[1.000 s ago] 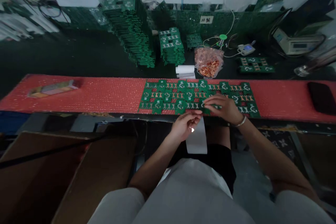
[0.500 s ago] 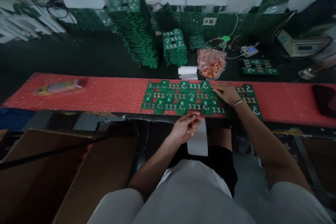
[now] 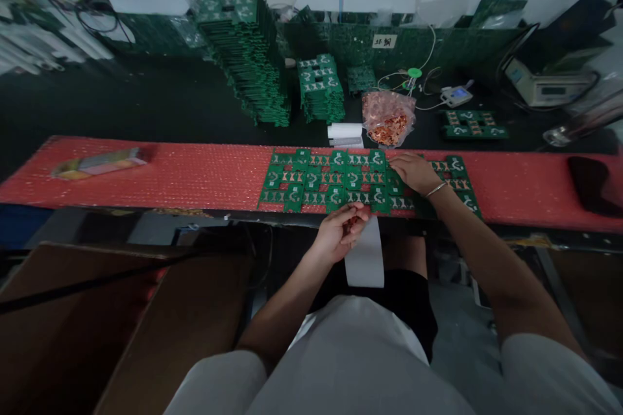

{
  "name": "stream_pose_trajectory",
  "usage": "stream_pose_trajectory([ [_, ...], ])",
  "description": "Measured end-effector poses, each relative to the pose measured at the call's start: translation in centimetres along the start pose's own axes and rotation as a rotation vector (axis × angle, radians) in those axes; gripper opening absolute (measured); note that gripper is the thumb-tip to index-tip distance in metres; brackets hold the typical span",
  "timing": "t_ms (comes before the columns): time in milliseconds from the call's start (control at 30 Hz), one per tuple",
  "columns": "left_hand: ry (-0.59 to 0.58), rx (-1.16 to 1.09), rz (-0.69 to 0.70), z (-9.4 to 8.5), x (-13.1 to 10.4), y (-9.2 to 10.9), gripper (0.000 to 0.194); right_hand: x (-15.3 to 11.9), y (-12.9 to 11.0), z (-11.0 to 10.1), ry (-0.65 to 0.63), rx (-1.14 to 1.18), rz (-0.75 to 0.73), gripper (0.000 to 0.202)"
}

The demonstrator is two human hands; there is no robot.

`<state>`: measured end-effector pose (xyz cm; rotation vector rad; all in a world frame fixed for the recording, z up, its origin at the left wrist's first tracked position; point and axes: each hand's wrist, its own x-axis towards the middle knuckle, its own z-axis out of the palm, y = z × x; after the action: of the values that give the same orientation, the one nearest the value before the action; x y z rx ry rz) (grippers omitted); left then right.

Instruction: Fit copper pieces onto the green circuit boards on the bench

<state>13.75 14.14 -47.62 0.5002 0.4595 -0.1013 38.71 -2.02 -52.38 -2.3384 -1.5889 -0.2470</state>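
Green circuit boards (image 3: 324,178) lie edge to edge on red bubble wrap (image 3: 209,175), several of their spots bearing copper-coloured pieces. My left hand (image 3: 341,231) is curled around small copper pieces (image 3: 351,222), just in front of the boards' near edge. Below it hangs a strip of white paper (image 3: 365,262). Over the boards on the right is my right hand (image 3: 415,173), its fingers pressed together and their tips down at a board's upper edge. Whatever they may pinch is too small to make out. My right hand and forearm hide part of the boards beneath.
Behind the boards stand a tall leaning stack of circuit boards (image 3: 248,52), a shorter stack (image 3: 321,87) and a clear bag of copper pieces (image 3: 389,120). More boards (image 3: 474,124) and a scale (image 3: 549,87) are at right. A dark case (image 3: 594,185) lies on the wrap.
The whole view has shifted slightly. My left hand has turned a little, showing more of the copper pieces in it. My right hand stays at nearly the same spot on the boards.
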Motion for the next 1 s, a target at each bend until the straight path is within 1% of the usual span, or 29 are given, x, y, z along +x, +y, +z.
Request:
stream_pose_trajectory([
  [167, 0.014, -0.007, -0.012, 0.0, -0.4, 0.2, 0.023, 0.1, -0.1, 0.0, -0.059, -0.041, -0.023, 0.03],
  [367, 0.034, -0.061, -0.022, -0.1, -0.6, 0.6, 0.022, -0.8, 0.1, -0.3, -0.068, -0.078, -0.047, 0.036],
  [500, 0.037, -0.115, -0.017, 0.1, -0.3, 0.6, 0.012, -1.4, -0.4, -0.2, -0.021, -0.04, 0.015, 0.038],
  [600, 0.037, -0.121, -0.017, 0.2, 0.0, 0.3, 0.01, -1.3, -0.8, 0.0, 0.018, -0.006, 0.062, 0.036],
  [700, 0.039, -0.116, -0.036, 0.4, 0.3, -0.1, 0.009, -1.0, -0.9, 0.0, 0.002, 0.02, 0.096, 0.035],
  [767, 0.034, -0.13, -0.044, 0.4, 0.4, -0.1, 0.008, -0.9, -1.5, -0.6, -0.011, 0.04, 0.119, 0.031],
  [800, 0.027, -0.147, -0.046, 0.5, 0.5, 0.0, 0.009, -0.9, -2.2, -1.0, 0.015, 0.046, 0.145, 0.028],
  [867, 0.019, -0.197, -0.044, 0.5, 0.6, 0.3, 0.015, -1.4, -4.8, -2.1, 0.141, 0.074, 0.212, 0.021],
  [933, 0.022, -0.251, -0.042, 0.4, 0.7, 0.5, 0.023, -2.2, -8.9, -3.3, 0.302, 0.173, 0.255, 0.017],
  [1000, 0.041, -0.291, -0.035, 0.3, 0.8, 0.7, 0.032, -3.4, -13.3, -4.2, 0.351, 0.371, 0.218, 0.013],
])
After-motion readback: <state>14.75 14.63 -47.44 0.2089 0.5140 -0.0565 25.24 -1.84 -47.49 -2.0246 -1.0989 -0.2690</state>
